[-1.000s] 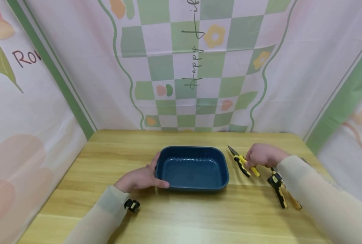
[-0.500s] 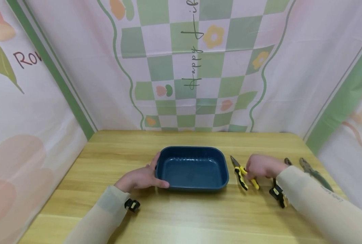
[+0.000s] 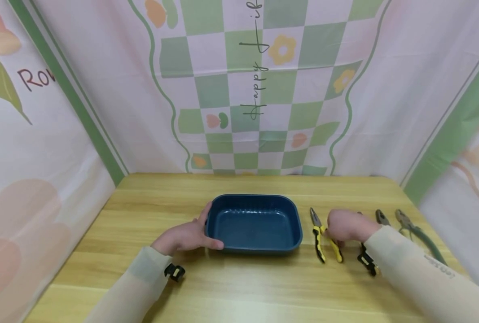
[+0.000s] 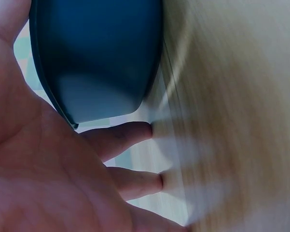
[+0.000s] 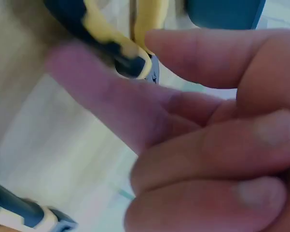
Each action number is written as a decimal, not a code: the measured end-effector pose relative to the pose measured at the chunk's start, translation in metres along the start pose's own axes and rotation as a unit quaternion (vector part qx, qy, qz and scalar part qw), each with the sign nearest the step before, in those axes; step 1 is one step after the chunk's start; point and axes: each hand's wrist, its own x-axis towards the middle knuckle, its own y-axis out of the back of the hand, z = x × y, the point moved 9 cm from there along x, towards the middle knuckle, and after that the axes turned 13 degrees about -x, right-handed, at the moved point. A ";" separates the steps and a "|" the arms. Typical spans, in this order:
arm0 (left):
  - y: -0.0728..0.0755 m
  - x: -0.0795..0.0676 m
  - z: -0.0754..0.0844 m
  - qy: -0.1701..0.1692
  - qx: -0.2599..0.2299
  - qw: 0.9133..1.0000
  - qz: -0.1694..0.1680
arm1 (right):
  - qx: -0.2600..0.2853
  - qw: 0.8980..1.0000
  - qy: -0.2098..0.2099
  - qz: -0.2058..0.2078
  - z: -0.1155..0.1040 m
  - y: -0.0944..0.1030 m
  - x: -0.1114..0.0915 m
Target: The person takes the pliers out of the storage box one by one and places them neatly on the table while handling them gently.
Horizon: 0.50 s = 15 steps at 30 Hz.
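My left hand (image 3: 186,235) rests at the left end of a dark blue rectangular dish (image 3: 254,249), thumb over its front left rim. In the left wrist view its fingers (image 4: 135,181) are spread and fairly straight beside the dish (image 4: 96,53). To the right of the dish, needle-nose pliers (image 3: 318,244) with yellow-and-black handles lie with handles spread, jaws toward the back. My right hand (image 3: 346,225) pinches the right handle near the pivot. In the right wrist view, that handle (image 5: 106,31) runs between thumb and index finger, while the other fingers are curled.
Farther right lie green-handled pliers (image 3: 425,237) and the dark head of another pair of pliers (image 3: 381,217), partly under the right sleeve (image 3: 409,264). A yellow-and-black handle (image 5: 19,212) shows low in the right wrist view. A patterned curtain (image 3: 263,89) stands behind the wooden table (image 3: 162,193).
My right hand has come nearer the front with the needle-nose pliers, which have turned so their jaws point more straight back. The left hand and dish have stayed put.
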 end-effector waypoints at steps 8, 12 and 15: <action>0.001 -0.001 0.001 -0.002 -0.005 1.000 0.001 | -0.041 0.996 -0.014 0.082 -0.013 0.021 0.000; 0.000 0.000 -0.001 0.000 -0.005 1.000 0.000 | -0.048 0.996 -0.012 0.070 -0.016 0.012 0.005; 0.001 0.000 -0.001 0.002 -0.009 1.000 -0.001 | -0.048 0.997 -0.008 0.064 -0.019 0.004 0.007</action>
